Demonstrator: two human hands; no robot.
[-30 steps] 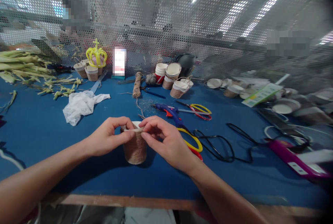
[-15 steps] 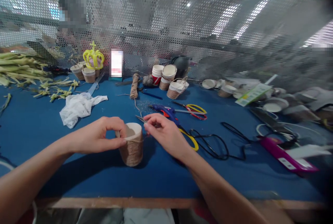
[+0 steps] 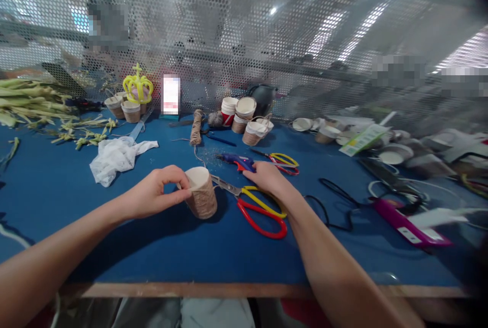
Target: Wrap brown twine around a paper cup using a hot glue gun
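- Cup [image 3: 201, 200], twine-wrapped: tilted on blue worktop [image 3: 57, 190], rim pinched by my left hand [image 3: 154, 197].
- My right hand [image 3: 270, 178]: at glue gun [image 3: 233, 160]; closed or spread, I cannot tell.
- Scissors [image 3: 263, 211]: flat below it.

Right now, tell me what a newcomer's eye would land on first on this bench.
The left hand pinches the rim of a twine-wrapped cup, front and centre on the blue table. Just right of it lie red-and-yellow scissors, with the right hand at a blue glue gun behind them. Far back left, a bright yellow crown stands out.
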